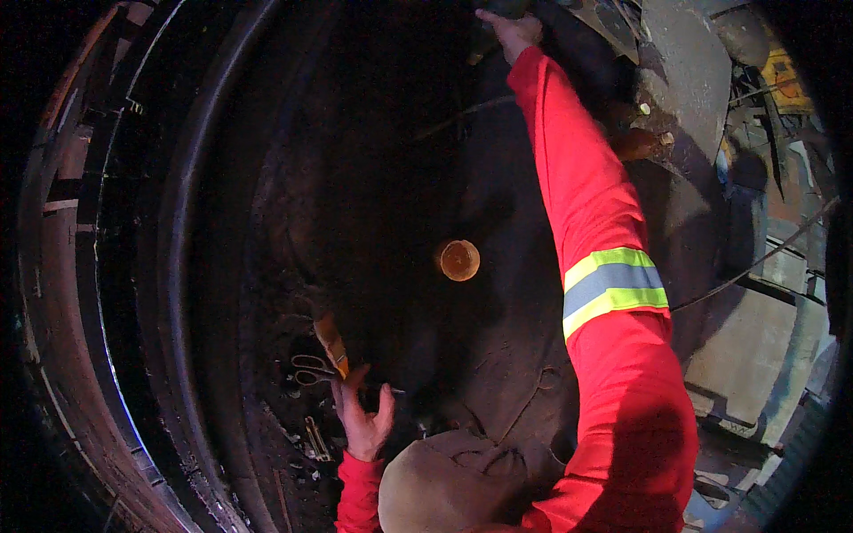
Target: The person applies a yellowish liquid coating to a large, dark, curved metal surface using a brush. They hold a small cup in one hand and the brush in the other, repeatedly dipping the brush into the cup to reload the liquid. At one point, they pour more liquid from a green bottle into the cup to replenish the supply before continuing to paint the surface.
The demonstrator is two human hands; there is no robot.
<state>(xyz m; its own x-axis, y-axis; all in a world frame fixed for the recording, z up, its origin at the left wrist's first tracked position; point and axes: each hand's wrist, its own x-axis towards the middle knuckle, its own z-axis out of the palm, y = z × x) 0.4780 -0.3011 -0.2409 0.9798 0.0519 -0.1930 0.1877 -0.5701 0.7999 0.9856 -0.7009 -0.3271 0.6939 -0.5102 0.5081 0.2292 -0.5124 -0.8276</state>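
Note:
My left hand [360, 416] is open low in the view, fingers spread upward against a large dark round surface [382, 178]. Its fingertips are just below an orange-handled tool [332, 342], and a pair of scissors [308, 369] lies to its left. My right arm, in a red sleeve with a yellow and grey reflective band [613, 289], reaches far up. My right hand [513, 32] is curled on a dark part [498, 9] at the top edge; what that part is stays hidden in shadow.
A small round orange-lit disc [458, 259] sits in the middle of the dark surface. A thick curved rim [178, 266] arcs down the left. Small metal pieces [315, 437] lie near the left hand. Grey slabs and cables [755, 338] are at the right.

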